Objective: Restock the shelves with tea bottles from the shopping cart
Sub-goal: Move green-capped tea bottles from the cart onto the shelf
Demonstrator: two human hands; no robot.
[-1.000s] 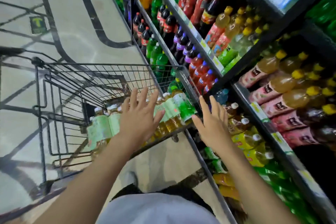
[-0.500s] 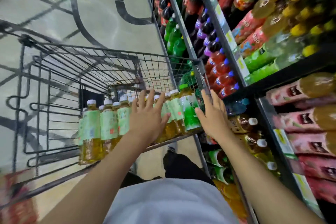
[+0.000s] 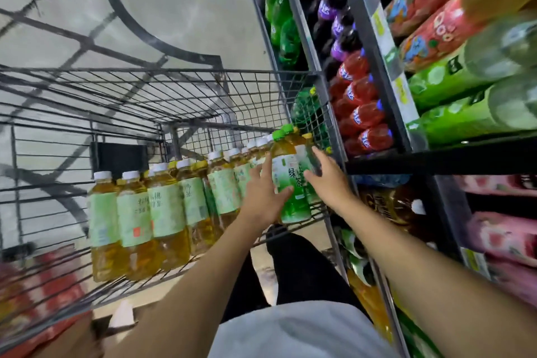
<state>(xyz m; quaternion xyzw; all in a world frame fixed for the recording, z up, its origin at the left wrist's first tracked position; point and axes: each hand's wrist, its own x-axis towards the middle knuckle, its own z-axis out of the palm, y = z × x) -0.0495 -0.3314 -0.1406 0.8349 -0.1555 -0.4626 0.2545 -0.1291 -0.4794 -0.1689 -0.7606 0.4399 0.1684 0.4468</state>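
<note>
- The green-capped tea bottle (image 3: 286,183) stands upright at the right end of the row in the shopping cart (image 3: 180,96), close to the cart's right wire wall.
- Half a second ago both hands were spread just short of the bottles; now they have closed in on this one.
- The left hand (image 3: 263,196) touches its left side, thumb across the lower label, fingers apart.
- The right hand (image 3: 327,176) lies against its right side, fingers together and lightly bent round it.
- It holds amber tea under a white and green label with printed characters.
- White-capped tea bottles (image 3: 162,209) fill the row leftward.
- The shelves (image 3: 374,38) of coloured drinks rise beside the cart.
</note>
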